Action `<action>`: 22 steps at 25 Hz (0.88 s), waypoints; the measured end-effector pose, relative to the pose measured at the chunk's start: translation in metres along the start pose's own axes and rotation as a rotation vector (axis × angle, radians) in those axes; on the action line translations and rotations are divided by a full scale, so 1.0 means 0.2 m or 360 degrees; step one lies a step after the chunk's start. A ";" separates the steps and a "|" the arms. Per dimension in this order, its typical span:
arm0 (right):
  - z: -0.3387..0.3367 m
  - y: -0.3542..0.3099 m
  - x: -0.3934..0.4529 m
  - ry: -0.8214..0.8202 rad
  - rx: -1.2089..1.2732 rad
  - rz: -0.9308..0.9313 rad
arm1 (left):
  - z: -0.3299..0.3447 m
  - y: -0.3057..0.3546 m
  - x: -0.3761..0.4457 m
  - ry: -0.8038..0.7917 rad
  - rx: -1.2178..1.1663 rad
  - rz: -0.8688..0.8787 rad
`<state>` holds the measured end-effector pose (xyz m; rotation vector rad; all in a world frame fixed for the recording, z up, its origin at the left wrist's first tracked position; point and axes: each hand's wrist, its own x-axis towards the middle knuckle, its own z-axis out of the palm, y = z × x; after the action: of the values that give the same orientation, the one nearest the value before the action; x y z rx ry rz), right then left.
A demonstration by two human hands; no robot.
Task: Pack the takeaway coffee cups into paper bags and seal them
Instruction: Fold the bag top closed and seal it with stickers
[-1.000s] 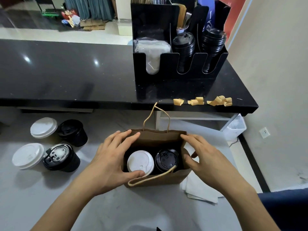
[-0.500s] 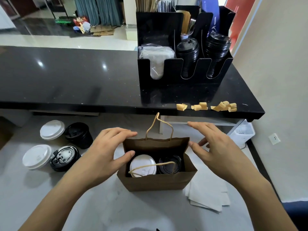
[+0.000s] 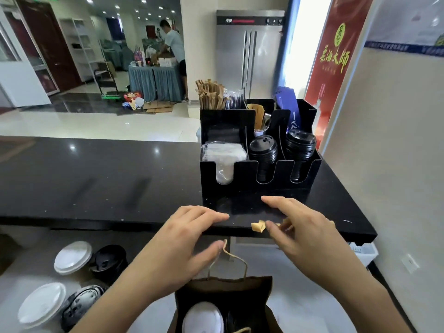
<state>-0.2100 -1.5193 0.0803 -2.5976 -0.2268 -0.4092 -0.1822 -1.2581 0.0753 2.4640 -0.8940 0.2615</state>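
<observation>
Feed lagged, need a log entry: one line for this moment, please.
left hand: open, above bag | right hand: open, reaching toward tape pieces on black counter | paper bag: unsealed, cups inside

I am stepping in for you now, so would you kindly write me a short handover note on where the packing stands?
Left hand: open, above the bag, holding nothing.
Right hand: open, reaching toward the tan paper strips on the black counter.
Paper bag: open, unsealed, with a white-lidded cup and a dark-lidded one beside it inside.
Four cups wait at the left, unpacked.
Left: seal this bag, then pack and seal the rest.
</observation>
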 end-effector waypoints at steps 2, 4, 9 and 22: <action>-0.05 -0.02 0.10 0.0094 0.0016 -0.0018 | -0.04 0.02 0.10 0.0072 0.0012 0.0023; -0.10 -0.04 0.21 0.0186 0.0040 -0.0037 | -0.09 0.02 0.21 0.0139 0.0023 0.0042; -0.19 -0.07 0.50 0.0329 0.0067 -0.0050 | -0.17 0.01 0.49 0.0272 0.0029 0.0026; -0.14 0.08 1.31 0.0381 -0.0044 0.0074 | -0.11 -0.26 1.06 0.0526 -0.0040 -0.0082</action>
<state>0.0335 -1.5247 0.1814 -2.5457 -0.0783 -0.7045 0.0139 -1.3288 0.1459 2.3242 -0.6863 0.6142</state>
